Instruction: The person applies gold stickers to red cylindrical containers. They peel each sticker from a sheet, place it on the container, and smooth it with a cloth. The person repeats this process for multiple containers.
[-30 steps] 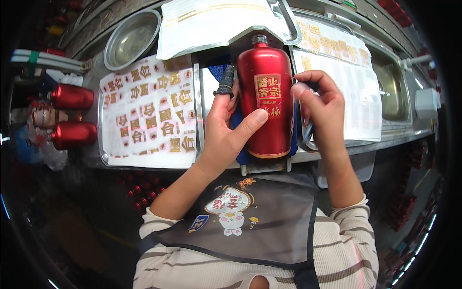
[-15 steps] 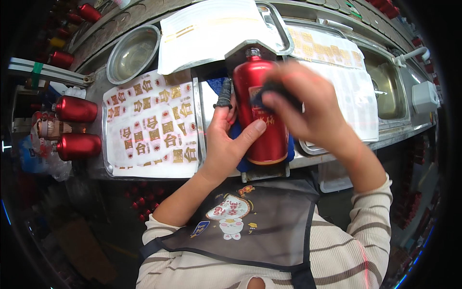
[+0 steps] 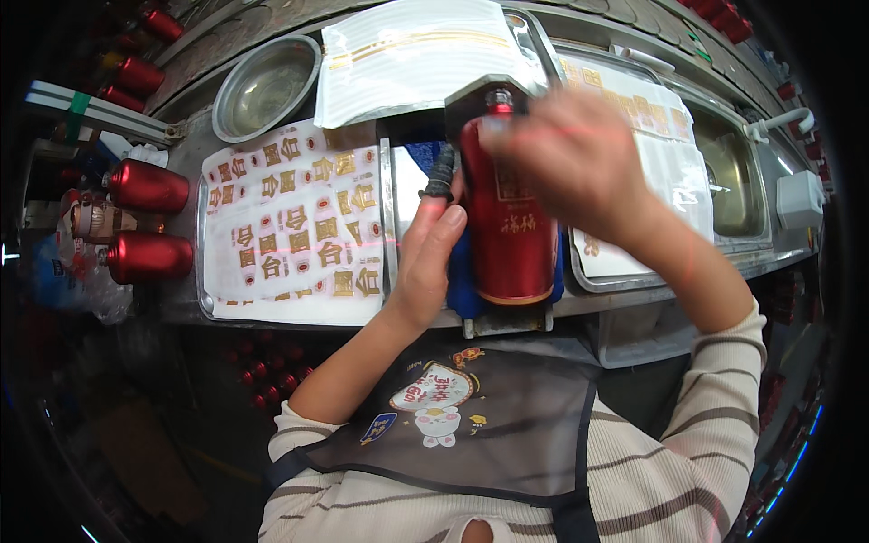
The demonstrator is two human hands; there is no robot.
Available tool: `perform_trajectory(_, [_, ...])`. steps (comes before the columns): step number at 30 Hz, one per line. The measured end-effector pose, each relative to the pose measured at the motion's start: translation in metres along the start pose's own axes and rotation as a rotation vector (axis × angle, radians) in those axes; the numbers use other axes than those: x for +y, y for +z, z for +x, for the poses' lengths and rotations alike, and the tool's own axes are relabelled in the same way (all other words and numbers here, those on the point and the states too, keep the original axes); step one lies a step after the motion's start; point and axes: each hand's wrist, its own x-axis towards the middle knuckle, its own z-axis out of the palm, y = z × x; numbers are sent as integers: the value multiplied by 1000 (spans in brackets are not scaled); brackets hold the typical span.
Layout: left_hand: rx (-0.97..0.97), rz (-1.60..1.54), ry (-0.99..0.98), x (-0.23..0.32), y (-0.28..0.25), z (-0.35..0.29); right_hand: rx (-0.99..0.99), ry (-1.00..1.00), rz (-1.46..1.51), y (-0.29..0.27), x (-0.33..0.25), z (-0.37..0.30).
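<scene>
Head view is showing a red bottle resting in a metal holder on the desk, right in front of the person, with its neck pointing away and a blue cloth peeking out beside it. The left hand is sitting at the bottle's left side, its thumb lying just beside the red wall and a black cover wrapping one of its fingers. I cannot tell if those fingers are pressing the bottle, as some are hiding. The right hand is looking blurry over the top part of the bottle, so I cannot tell if its fingers are spread or pinching something.

The bottle is looking round and shiny, so it could be turning in the holder if the right hand is pushing to one side and the left hand is not holding tight. The gold marks could be getting creased or scraped if the right fingers are rubbing too hard. The right arm is reaching close to the white sheets, so a bump from it might be sliding them out of place
</scene>
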Motion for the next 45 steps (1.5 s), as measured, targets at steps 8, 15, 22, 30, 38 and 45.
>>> perform_trajectory(8, [95, -81, -71, -5, 3, -2, 36, 234, 188, -8, -15, -49])
perform_trajectory(15, [85, -105, -49, -7, -1, 1, 310, 624, 484, 9, -5, -19])
perform_trajectory(22, [177, 253, 110, 9, -21, -22, -131, -5, 536, -14, -59, -37])
perform_trajectory(30, [-55, 1087, 317, 13, 24, -35, 142, 281, 338, -11, -56, -64])
perform_trajectory(38, [-50, 828, 123, -6, 12, -26, 481, 1179, 949, -12, -34, -73])
perform_trajectory(45, [59, 1217, 440, 0, 27, -29, 108, 1400, 1037, -11, -43, -101])
